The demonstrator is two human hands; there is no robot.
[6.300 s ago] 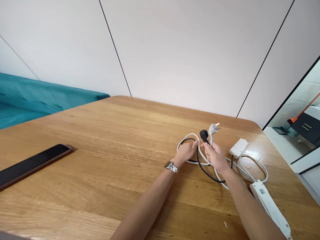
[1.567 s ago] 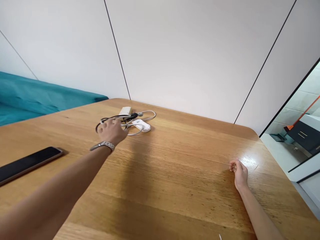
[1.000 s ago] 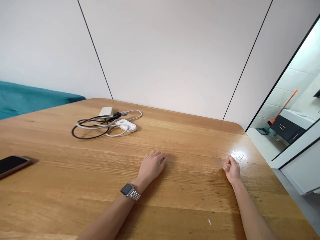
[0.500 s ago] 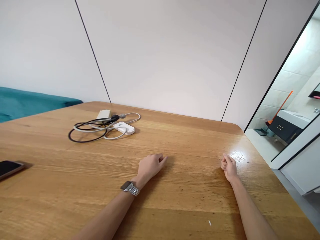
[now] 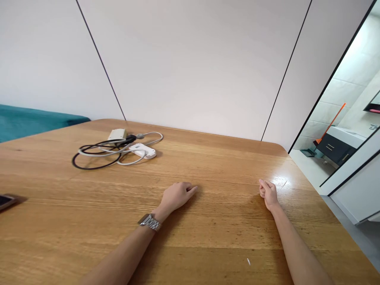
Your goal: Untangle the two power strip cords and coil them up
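Note:
Both of my hands rest on a wooden table (image 5: 208,166) and hold nothing. My left hand (image 5: 177,195), with a metal watch (image 5: 149,222) on the wrist, lies palm down with its fingers stretched out. My right hand (image 5: 268,192) sits on its edge with the fingers loosely curled. A bundle of black and white cables (image 5: 101,151) with a white power strip (image 5: 143,151) and a cream adapter (image 5: 117,134) lies at the far left of the table, well away from both hands.
A dark phone (image 5: 6,201) shows at the left edge of the table. A teal cushion (image 5: 29,120) lies behind the table on the left. A white wall backs the table. A doorway on the right opens onto a tiled room with a dark cabinet (image 5: 335,148).
The cable bundle went from in front of my hands to the far left, set down by my left hand, which then came back to rest mid-table. Since half a second ago, only the view shifted slightly.

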